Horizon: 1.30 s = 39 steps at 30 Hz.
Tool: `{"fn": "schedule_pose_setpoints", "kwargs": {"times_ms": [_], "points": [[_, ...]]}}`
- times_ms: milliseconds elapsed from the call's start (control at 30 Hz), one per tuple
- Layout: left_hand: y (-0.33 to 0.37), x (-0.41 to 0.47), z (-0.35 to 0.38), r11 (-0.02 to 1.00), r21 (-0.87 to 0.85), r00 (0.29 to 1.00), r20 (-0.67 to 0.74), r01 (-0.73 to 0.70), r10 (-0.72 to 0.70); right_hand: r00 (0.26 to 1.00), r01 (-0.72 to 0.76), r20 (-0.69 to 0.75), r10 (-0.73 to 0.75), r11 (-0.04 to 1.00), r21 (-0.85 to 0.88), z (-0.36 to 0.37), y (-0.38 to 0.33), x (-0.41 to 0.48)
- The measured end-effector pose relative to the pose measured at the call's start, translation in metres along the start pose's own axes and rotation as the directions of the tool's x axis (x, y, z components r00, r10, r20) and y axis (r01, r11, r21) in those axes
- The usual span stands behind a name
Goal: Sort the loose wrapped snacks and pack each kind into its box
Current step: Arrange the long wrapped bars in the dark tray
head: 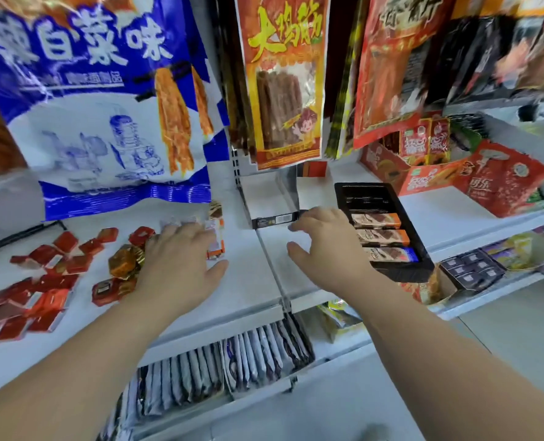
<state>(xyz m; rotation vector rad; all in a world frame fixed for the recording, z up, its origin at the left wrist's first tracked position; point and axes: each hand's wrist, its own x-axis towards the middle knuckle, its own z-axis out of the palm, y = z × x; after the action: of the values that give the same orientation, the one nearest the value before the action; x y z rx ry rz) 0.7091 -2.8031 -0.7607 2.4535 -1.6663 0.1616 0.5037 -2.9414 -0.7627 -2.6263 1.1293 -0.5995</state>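
Red packets (46, 283): many small flat squares, loose on the left shelf, lying at all angles, some overlapping.
Gold sweet (125, 261): one crinkled foil lump at the right edge of the red packets.
Orange-white bars (216, 240): slim and blurred, lying near the shelf's middle.
Black bar (275, 220): slim dark wrapper with a white label, lying crosswise just left of the box.
Black box (364, 194): shallow and open on the right shelf, its back half bare.
Boxed bars (375, 220): three lying flat side by side in the front half, two orange-ended, the nearest blue-ended.

Hanging blue-and-white bag (105, 122): large white characters "辣白菜味"; hanging orange pack (285, 84): yellow "大鸡筋"; red pouch (506, 183) on the shelf: "可乐"; remaining print too blurred to read.
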Motion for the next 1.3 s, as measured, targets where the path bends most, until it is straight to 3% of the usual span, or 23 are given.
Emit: {"fn": "schedule_pose_setpoints", "kwargs": {"times_ms": [133,333,500,600,867,1300], "points": [[-0.034,-0.006,0.001,0.990,0.094,0.992,0.068,0.104,-0.111,0.981,0.120,0.153,-0.120,0.993,0.005,0.022,-0.040,0.006],[-0.046,0.003,0.013,0.990,0.138,0.969,0.242,0.012,-0.046,0.929,0.202,0.313,-0.195,0.979,0.009,0.049,-0.074,0.012],[-0.046,0.005,0.017,0.996,0.082,0.975,0.223,-0.020,0.001,0.873,0.231,0.442,-0.207,0.973,-0.001,0.068,-0.081,0.016],[-0.045,0.004,0.014,0.999,0.002,0.978,0.202,-0.049,0.048,0.886,0.243,0.412,-0.213,0.970,-0.021,0.072,-0.078,0.019],[-0.050,0.000,0.014,0.931,-0.279,0.964,0.059,-0.234,0.260,0.946,0.201,0.220,-0.238,0.963,0.178,0.058,-0.055,0.015],[-0.030,0.006,0.011,0.895,-0.300,0.904,0.173,-0.330,0.391,0.971,0.098,0.204,-0.126,0.985,0.141,0.029,-0.020,-0.008]]}}
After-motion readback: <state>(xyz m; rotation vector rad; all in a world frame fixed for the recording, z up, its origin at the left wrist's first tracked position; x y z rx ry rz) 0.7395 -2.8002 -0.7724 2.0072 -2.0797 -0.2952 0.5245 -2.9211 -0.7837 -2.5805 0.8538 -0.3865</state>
